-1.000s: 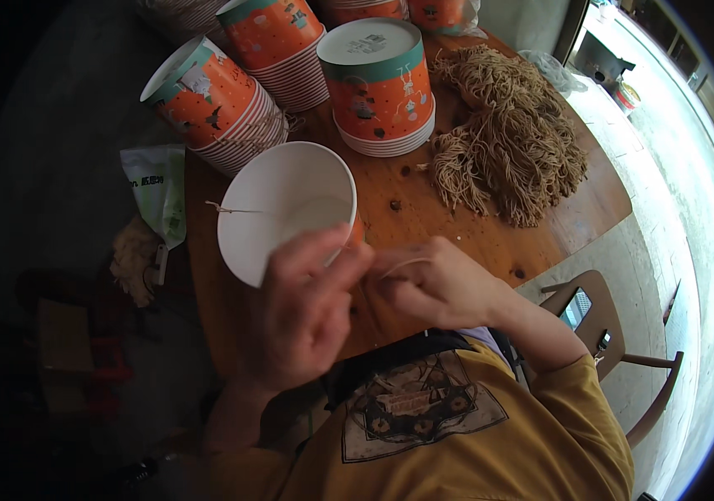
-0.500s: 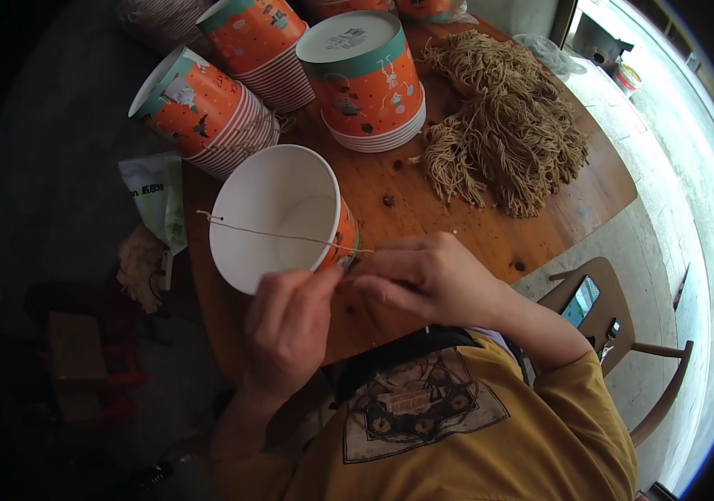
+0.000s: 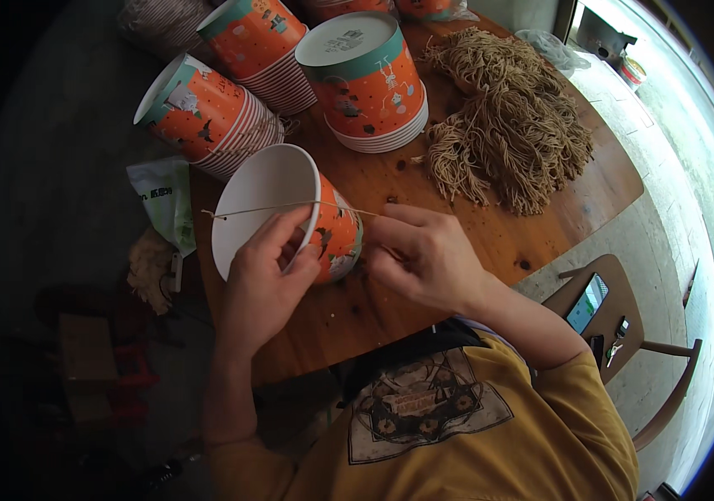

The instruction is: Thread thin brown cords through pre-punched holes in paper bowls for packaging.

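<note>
A paper bucket (image 3: 338, 230), white inside with an orange printed outside, lies tilted on the wooden table in front of me. My left hand (image 3: 269, 271) grips its near rim, fingers inside and thumb on the outer wall. A thin tan string (image 3: 290, 206) is knotted at the rim's far left side. It runs taut across the mouth and over the right rim. My right hand (image 3: 424, 250), just right of the bucket, is closed in a pinch on the string's free end.
Behind stand several stacks of nested orange buckets, one upside down (image 3: 365, 83) and one tilted at left (image 3: 206, 113). A heap of tan strings (image 3: 515, 125) lies at the back right. A chair (image 3: 624, 301) beside the table holds a phone (image 3: 587, 302) and keys (image 3: 614, 351).
My left hand has left the string area near my right hand and taken hold of the bucket's rim. My right hand has moved slightly up and right, carrying the string end higher.
</note>
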Tool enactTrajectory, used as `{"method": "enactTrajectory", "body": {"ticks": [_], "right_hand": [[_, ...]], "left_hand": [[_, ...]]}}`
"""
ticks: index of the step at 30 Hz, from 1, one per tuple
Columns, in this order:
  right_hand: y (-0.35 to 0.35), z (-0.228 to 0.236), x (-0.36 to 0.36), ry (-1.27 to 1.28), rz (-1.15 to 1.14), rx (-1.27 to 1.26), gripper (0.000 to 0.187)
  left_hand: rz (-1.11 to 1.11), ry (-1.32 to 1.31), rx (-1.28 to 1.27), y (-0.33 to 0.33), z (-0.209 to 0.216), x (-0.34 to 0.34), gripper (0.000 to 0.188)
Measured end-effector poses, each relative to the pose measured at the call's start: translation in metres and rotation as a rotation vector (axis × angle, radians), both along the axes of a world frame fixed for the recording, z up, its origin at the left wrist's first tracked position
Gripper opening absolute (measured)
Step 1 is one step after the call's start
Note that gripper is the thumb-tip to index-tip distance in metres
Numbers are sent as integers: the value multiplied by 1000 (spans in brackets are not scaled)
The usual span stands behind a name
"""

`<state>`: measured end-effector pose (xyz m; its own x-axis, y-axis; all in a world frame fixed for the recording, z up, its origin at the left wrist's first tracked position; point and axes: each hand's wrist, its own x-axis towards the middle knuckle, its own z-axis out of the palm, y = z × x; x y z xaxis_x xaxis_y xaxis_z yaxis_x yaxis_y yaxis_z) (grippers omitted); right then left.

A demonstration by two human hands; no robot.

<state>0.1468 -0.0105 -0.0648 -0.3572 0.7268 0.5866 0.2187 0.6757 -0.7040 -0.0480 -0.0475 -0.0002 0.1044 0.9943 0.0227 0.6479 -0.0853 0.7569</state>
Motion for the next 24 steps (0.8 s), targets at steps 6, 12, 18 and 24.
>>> {"method": "enactTrajectory", "body": {"ticks": [6,12,18,24], "right_hand": [[0,4,-21,2,8,-77,5],[2,1,-29,-32,-135,-28,12],[2,1,-29,-86,-165,88,14],[3,1,-29,-128,-185,127,14]], "left_hand": [[-5,-118,-75,-5,11,-7,40],[-29,-99,-79,-8,11,-9,44],[-42,-109,-102,-7,12,-6,44],[-54,-59,-66,-7,10,-1,44]]}}
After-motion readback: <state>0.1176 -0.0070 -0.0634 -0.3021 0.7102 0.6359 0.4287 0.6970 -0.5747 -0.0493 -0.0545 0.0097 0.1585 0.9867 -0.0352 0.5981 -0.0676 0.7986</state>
